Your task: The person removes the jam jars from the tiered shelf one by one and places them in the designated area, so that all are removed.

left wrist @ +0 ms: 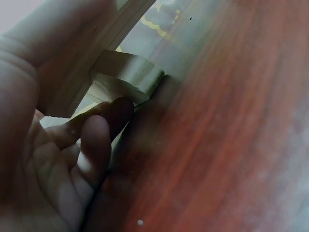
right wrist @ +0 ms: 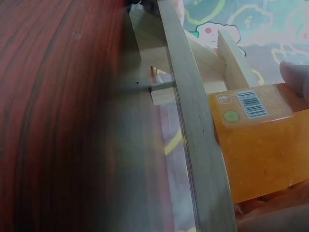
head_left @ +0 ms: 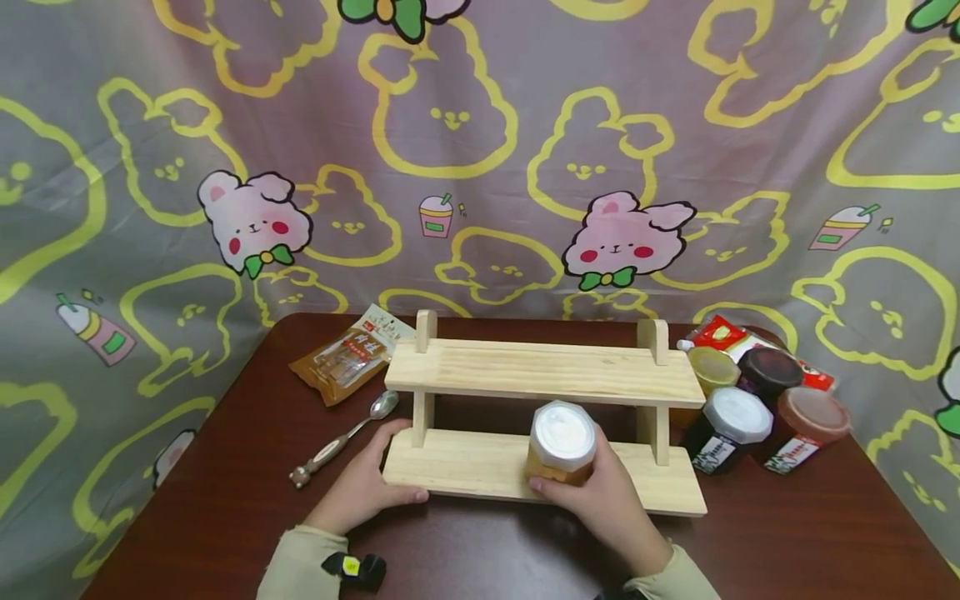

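Note:
A two-tier wooden shelf (head_left: 540,371) of pale wood stands on the table. My left hand (head_left: 369,483) grips the left end of its lower board, thumb along the front edge. In the left wrist view, curled fingers (left wrist: 95,145) show by the board's underside and a wooden foot (left wrist: 128,72). My right hand (head_left: 600,500) holds a jar (head_left: 555,471) with a white lid, fingers round its right side and thumb across the front. The jar is upright at the lower board, right of its middle. The right wrist view shows the jar's orange side and barcode label (right wrist: 252,104).
Several lidded jars (head_left: 738,412) cluster right of the shelf, with a red-and-white packet (head_left: 727,333) behind them. On the left lie a brown snack packet (head_left: 348,358) and a spoon (head_left: 337,446) with a decorated handle. A patterned curtain (head_left: 480,208) hangs behind the dark table (head_left: 217,483).

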Tool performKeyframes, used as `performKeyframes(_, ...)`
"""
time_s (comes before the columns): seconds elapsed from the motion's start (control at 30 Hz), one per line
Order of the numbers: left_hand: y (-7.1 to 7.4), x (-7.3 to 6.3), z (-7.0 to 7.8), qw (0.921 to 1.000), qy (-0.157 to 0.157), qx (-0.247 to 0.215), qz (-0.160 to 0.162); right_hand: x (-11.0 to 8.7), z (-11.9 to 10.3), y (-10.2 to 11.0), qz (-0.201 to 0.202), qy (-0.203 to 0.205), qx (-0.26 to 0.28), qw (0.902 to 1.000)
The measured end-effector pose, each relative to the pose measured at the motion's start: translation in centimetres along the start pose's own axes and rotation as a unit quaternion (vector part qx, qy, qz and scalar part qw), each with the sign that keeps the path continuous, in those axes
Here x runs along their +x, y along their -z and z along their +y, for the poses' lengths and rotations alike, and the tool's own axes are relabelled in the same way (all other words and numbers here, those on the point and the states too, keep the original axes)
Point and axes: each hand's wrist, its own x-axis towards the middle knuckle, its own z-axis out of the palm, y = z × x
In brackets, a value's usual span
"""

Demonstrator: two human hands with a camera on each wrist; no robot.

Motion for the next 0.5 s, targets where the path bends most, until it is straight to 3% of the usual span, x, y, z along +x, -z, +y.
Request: performKeyframes(0.5,0.1,-0.1,0.4,0.9999,0.002,-0.01,-0.014,-1.2,0.6,1.6,0.018,0.013,-0.035,0.9991)
